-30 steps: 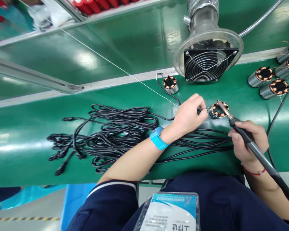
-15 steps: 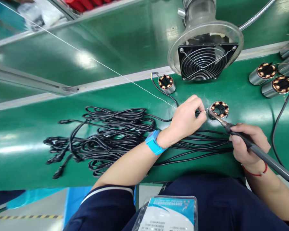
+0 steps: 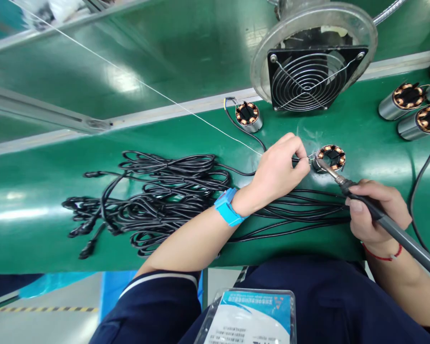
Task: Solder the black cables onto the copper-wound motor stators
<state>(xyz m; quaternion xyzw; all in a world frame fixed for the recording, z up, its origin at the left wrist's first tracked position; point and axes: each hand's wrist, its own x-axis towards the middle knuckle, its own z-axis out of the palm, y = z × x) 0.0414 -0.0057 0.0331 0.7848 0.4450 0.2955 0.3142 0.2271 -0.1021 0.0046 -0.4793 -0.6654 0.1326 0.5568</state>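
Observation:
My left hand (image 3: pixel 281 165) pinches the end of a black cable beside a round metal stator (image 3: pixel 330 157) with copper windings. Thin wires run from the fingertips to the stator's left edge. A thin white strand (image 3: pixel 200 117) comes down from the upper left to this hand. My right hand (image 3: pixel 380 210) is wrapped round a dark soldering iron (image 3: pixel 397 235), whose metal tip rests at the wires on the stator's left side. Whether the tip touches them is too small to tell. A little smoke rises above the stator.
Bundled black cables (image 3: pixel 165 205) lie across the green table (image 3: pixel 28 229) at left and centre. Another wired stator (image 3: pixel 249 117) stands at the back. A fan with a wire guard (image 3: pixel 306 86) hangs above. More stators (image 3: pixel 403 100) stand at the right.
The view has shifted slightly, with the fan appearing larger and lower-cut at the top edge. Both hands keep their grips, and faint smoke now shows above the stator.

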